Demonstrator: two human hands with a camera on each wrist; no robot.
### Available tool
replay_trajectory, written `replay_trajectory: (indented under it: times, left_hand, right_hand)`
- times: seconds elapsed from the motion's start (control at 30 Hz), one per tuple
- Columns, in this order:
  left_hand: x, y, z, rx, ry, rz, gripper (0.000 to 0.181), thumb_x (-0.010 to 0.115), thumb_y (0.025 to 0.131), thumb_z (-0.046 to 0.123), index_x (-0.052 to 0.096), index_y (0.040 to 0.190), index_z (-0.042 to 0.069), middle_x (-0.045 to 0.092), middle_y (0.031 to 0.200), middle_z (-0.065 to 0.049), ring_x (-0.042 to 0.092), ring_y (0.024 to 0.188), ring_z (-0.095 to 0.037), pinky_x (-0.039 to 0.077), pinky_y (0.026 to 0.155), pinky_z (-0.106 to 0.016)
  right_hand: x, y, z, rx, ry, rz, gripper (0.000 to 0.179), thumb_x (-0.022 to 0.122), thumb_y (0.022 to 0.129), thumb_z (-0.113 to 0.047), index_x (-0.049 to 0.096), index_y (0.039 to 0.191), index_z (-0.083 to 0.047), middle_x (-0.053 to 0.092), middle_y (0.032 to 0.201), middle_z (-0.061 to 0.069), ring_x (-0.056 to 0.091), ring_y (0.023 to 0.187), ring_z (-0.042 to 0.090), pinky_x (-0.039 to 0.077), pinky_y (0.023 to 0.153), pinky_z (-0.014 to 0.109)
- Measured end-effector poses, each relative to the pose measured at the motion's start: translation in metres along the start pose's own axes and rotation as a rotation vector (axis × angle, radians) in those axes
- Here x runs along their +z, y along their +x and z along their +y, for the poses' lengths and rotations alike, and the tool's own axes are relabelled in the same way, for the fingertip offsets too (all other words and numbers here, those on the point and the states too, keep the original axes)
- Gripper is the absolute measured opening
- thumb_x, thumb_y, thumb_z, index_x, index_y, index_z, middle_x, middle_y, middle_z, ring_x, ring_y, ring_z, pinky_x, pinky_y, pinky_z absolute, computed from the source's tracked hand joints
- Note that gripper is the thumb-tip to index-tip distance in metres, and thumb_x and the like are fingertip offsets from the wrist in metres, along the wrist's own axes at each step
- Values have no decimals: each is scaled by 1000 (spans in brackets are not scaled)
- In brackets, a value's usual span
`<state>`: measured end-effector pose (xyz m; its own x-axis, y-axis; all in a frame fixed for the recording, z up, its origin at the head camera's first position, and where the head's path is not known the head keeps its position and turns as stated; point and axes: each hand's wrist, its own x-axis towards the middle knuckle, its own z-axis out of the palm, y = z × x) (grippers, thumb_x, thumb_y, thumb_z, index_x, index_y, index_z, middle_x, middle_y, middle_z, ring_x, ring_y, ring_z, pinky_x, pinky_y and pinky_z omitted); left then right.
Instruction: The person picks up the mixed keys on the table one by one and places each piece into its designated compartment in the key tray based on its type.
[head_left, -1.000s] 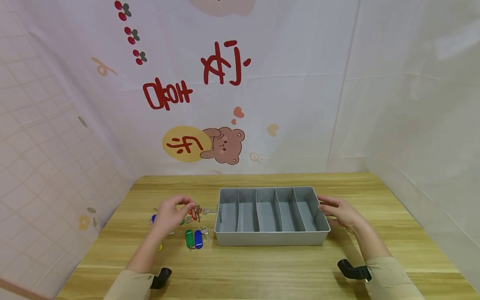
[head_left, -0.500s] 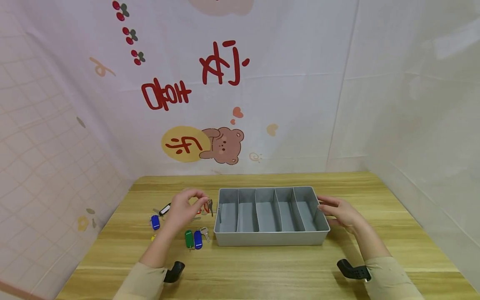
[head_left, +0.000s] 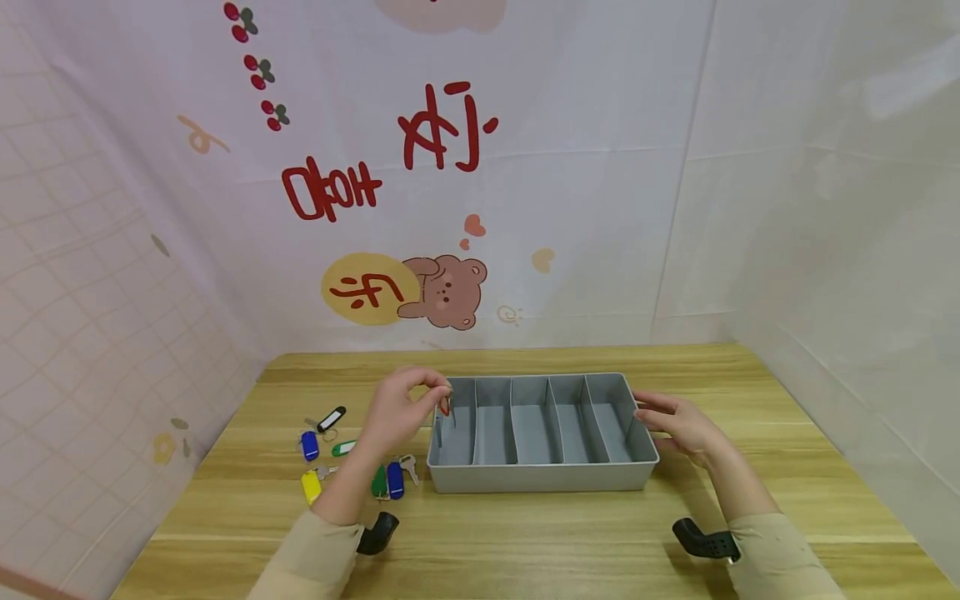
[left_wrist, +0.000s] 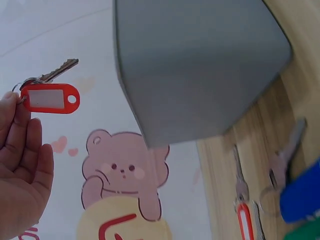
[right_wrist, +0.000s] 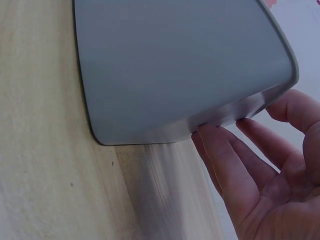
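In the head view, my left hand (head_left: pixel 403 410) is over the left end of a grey divided box (head_left: pixel 543 479). Its thumb and fingertips pinch the ring of a key with a red tag (head_left: pixel 445 406). The left wrist view shows the red tag (left_wrist: pixel 50 102), with a white label, and its metal key (left_wrist: pixel 61 70) hanging from that ring. My right hand (head_left: pixel 686 427) is at the box's right end. In the right wrist view, extended fingers (right_wrist: pixel 225 160) touch the end wall, with the thumb near the rim.
Left of the box lie tagged keys: a black tag (head_left: pixel 331 418), a yellow tag (head_left: pixel 311 487), blue tags (head_left: pixel 310 446), and green tags (head_left: pixel 378 482). Another red-tagged key (left_wrist: pixel 244 220) lies on the table in the left wrist view. A printed cloth (head_left: pixel 585 208) hangs behind.
My left hand has carried the red-tagged key rightward from among the keys to over the box's left compartment. My right hand has stayed at the box's right end.
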<state>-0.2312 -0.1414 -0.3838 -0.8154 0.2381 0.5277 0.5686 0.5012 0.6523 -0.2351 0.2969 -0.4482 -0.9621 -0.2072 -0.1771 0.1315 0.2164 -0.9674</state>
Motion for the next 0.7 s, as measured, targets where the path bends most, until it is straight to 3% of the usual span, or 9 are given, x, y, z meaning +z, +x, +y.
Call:
replay_trajectory:
  times: [0.23,0.47,0.7]
  left_hand:
    - [15,8,13,13,-55,-17,5,75,89,13,75,85,13,68,86,7,59,87,-15,49,78,-41]
    - [30,15,25,32,-91,-45,6,75,89,16,74,83,16,68,84,11,60,92,-14,49,87,-40]
    - [47,22,33,72,-111,-78,8,75,88,10,73,83,16,67,81,9,60,90,-13,49,86,-37]
  right_hand:
    - [1,-1,-1,-1,0,-7,65,60,99,-16,29,150,9,46,141,30,60,109,24,56,82,38]
    - [0,0,0,3,5,-6,65,60,99,-16,29,150,9,47,141,28,59,109,23,56,83,37]
    - [-1,2,0,3,21,2,66,62,98,-16,29,150,10,46,141,28,60,109,22,56,84,38]
